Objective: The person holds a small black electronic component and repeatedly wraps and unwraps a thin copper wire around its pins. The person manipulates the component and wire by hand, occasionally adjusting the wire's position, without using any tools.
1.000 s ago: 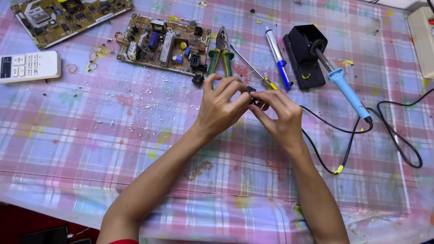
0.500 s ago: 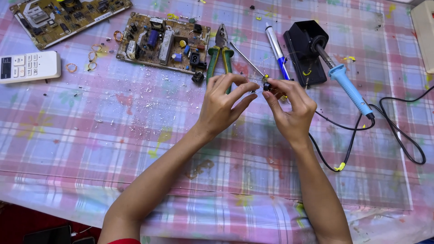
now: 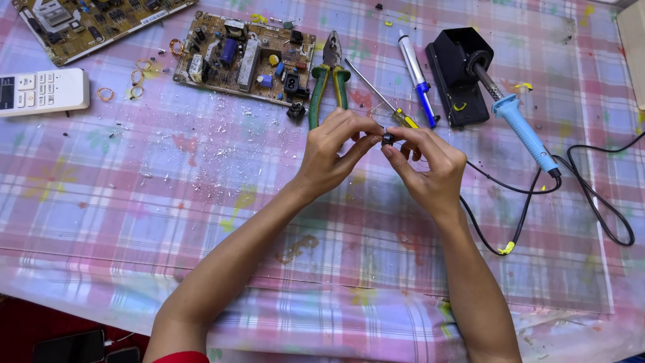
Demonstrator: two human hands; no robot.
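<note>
Fingers of both hands pinch small dark component [image 3: 388, 139] between them, above plaid tablecloth [image 3: 134, 202]. Left hand [image 3: 332, 151] grips from left, right hand [image 3: 430, 168] from right, fingertips nearly meeting. Behind hands: circuit board [image 3: 245, 57], black soldering stand [image 3: 460, 74], blue soldering iron [image 3: 524, 131], green-handled pliers [image 3: 327, 84], screwdriver [image 3: 379, 101]. White remote [image 3: 41, 91] far left.
</note>
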